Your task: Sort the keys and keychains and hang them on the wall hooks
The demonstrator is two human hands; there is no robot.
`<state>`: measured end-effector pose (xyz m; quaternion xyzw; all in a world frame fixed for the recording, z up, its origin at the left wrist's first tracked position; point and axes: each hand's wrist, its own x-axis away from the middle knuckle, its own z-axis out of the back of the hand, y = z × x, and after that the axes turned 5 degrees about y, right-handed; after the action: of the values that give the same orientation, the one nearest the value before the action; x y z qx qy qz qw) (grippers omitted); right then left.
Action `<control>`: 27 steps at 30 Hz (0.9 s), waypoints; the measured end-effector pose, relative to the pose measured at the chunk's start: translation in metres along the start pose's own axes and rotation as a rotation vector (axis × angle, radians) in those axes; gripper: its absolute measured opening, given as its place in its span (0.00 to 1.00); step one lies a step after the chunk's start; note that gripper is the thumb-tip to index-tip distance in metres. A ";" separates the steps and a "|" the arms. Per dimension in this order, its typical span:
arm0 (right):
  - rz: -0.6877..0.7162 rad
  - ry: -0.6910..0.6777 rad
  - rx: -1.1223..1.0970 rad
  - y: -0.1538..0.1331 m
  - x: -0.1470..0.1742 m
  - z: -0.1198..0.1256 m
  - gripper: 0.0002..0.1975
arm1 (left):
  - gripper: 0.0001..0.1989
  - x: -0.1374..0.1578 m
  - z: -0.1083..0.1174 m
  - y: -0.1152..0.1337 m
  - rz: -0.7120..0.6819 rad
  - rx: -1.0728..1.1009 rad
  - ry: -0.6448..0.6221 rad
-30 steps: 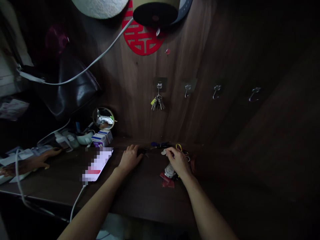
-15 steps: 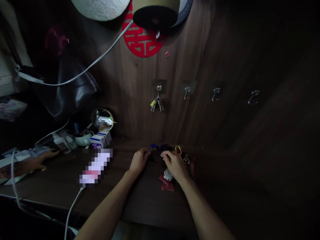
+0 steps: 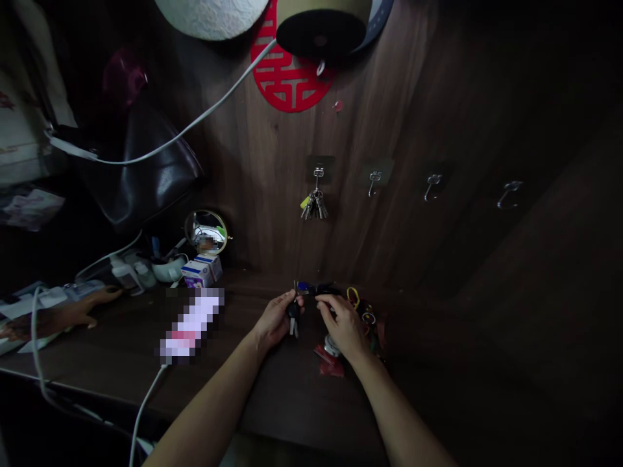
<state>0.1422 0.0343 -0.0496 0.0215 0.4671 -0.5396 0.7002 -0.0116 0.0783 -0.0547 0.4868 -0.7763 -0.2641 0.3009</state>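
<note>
A small set of keys (image 3: 293, 324) with dark heads is gripped in my left hand (image 3: 275, 319), metal blades hanging below the fingers. To its right, my right hand (image 3: 344, 324) hovers over the shelf, fingers bent and slightly apart, with nothing visible between them. A blue-and-black item (image 3: 311, 288) lies just behind the two hands. Beside and partly under my right hand is a pile of small things: a yellow loop (image 3: 353, 297), a round silvery object (image 3: 331, 346) and red packets (image 3: 331, 363). My right hand and wrist hide part of this pile.
Another bunch of keys (image 3: 315, 206) hangs on a wall hook, with several more hooks to its right. On the left are a blurred phone (image 3: 193, 321) on a white cable, small boxes (image 3: 197, 272), a round mirror (image 3: 207, 232) and a dark bag (image 3: 146, 165).
My left hand has turned, so the keys now show hanging from it. My right hand has shifted slightly in view. The whole view has moved a little to the left.
</note>
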 end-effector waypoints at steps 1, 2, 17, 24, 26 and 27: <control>0.012 0.010 -0.019 -0.002 0.000 -0.001 0.11 | 0.07 0.001 -0.001 0.000 0.020 -0.001 -0.012; 0.023 0.018 -0.040 -0.003 0.000 -0.001 0.11 | 0.07 0.001 -0.001 0.000 0.038 -0.006 -0.023; -0.213 -0.042 -0.477 -0.004 -0.005 -0.008 0.11 | 0.09 0.006 -0.001 -0.004 0.188 -0.229 -0.211; -0.454 0.031 -0.534 -0.003 -0.006 -0.008 0.15 | 0.20 0.009 0.000 0.001 0.206 -0.228 -0.357; -0.491 0.086 -0.550 -0.003 -0.008 -0.007 0.16 | 0.21 0.009 0.000 0.002 0.206 -0.239 -0.386; -0.509 0.110 -0.567 -0.003 -0.008 -0.006 0.16 | 0.21 0.009 0.000 0.002 0.211 -0.237 -0.394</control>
<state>0.1361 0.0422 -0.0459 -0.2608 0.6251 -0.5436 0.4957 -0.0162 0.0705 -0.0516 0.3036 -0.8300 -0.4105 0.2245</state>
